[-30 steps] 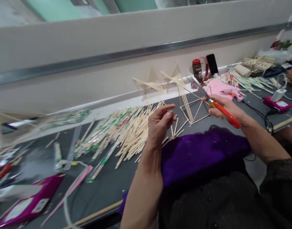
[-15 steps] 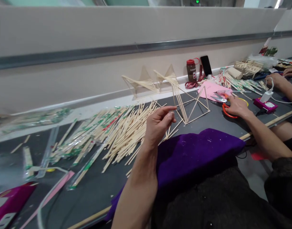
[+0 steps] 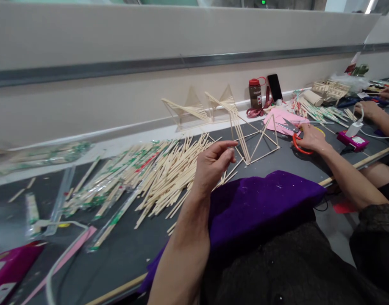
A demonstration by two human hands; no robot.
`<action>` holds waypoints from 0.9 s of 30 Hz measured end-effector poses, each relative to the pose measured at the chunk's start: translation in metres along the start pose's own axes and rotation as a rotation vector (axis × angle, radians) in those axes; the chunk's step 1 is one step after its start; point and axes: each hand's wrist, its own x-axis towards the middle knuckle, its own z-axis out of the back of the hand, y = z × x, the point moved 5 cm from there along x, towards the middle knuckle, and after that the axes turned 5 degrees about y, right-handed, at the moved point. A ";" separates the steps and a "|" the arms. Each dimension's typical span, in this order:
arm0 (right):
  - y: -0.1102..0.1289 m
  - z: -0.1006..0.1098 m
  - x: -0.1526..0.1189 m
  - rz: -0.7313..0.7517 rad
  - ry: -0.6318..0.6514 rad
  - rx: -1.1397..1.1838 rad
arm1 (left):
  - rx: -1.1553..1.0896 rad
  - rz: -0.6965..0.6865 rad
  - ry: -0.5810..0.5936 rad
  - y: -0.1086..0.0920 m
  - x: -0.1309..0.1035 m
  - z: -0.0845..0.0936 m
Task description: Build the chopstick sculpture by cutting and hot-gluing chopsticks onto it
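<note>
My right hand [image 3: 312, 137] is closed around the handles of a pair of scissors [image 3: 298, 146] with an orange-red loop. Their blades are parted and lie over the pink sheet, pointing left. My left hand [image 3: 213, 163] hovers beside a frame of thin sticks [image 3: 262, 159], index finger stretched out and the others half curled; I see nothing in it. Behind that frame, two twisted stick models [image 3: 190, 111] stand against the wall. To the left of my left hand lies a heap of loose chopsticks [image 3: 172, 182]. Purple cloth [image 3: 261, 203] covers my lap.
Wrapped chopsticks [image 3: 118, 173] spread over the left of the grey table. A bottle [image 3: 254, 95] and a phone [image 3: 275, 87] stand by the wall. A magenta power strip [image 3: 352, 140] with a charger sits at right, near another person's hands [image 3: 369, 109].
My right hand has drawn the scissors slightly to the left, and the blades have spread wider. My left hand has barely moved.
</note>
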 end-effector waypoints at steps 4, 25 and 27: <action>-0.003 0.001 0.005 -0.011 -0.002 -0.099 | 0.002 -0.002 0.008 0.000 0.001 0.000; -0.017 -0.007 0.007 -0.067 0.175 -0.002 | 0.021 0.018 0.034 0.001 0.000 -0.002; -0.013 -0.007 0.007 -0.058 0.167 -0.030 | 0.022 0.024 0.026 0.001 0.000 -0.002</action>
